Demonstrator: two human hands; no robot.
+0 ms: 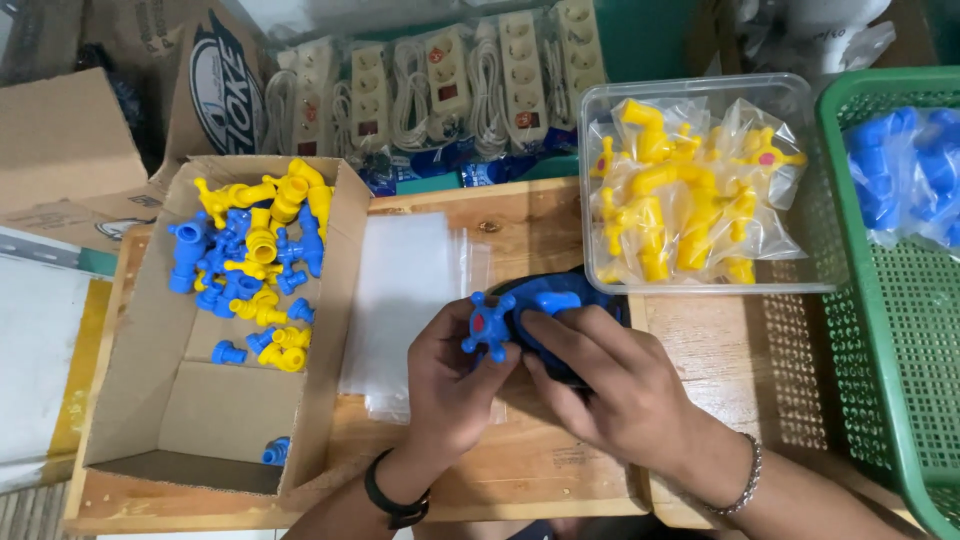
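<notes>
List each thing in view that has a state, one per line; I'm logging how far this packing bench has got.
blue plastic tap: held in both hands, unbagged.
left hand: gripping the tap's handle end.
right hand: closed over the tap's body.
cardboard box: open, partly filled with loose blue and yellow taps.
clear plastic tub: lidless, filled with bagged yellow taps.
green basket: holds bagged blue taps.
clear bags: stacked flat, empty.
</notes>
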